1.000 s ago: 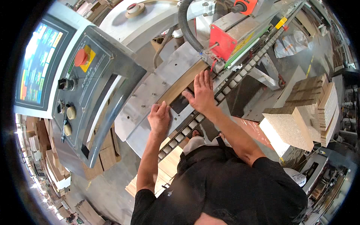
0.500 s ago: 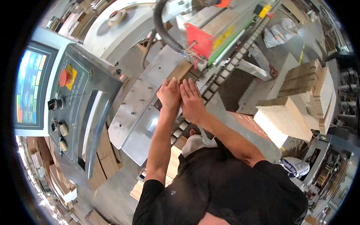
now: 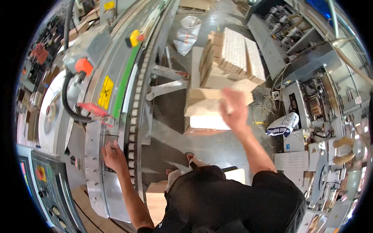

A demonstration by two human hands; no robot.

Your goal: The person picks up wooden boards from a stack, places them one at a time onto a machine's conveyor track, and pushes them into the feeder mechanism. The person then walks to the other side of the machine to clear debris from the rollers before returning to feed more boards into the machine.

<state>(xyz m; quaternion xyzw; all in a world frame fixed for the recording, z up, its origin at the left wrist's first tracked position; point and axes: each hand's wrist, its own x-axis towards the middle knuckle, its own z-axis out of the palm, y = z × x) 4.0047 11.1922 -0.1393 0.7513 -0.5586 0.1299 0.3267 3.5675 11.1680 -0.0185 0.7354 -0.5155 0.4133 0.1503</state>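
Note:
My left hand (image 3: 113,156) rests at the metal infeed bed (image 3: 95,176) of an edge machine, just short of its red guard (image 3: 93,108). Its fingers are a little apart, and I see nothing held in them. Off to the right, my right hand (image 3: 235,110) is stretched out over light wooden boards (image 3: 208,103) on a low stack. Motion blurs its fingers, so their closure is unclear. Taller upright boards (image 3: 233,50) stand just beyond it.
A chain conveyor (image 3: 133,128) runs along the machine beside my left hand. The control panel (image 3: 48,186) is at lower left. A white sack (image 3: 187,35) lies on the floor farther off. Machinery, loose cables (image 3: 266,110) and a white-and-blue bag (image 3: 283,125) stand at right.
The view has swung right. My right hand has left the machine bed and reached over the board stack. My left hand stays by the bed; the brown strip ahead of my hands is no longer visible.

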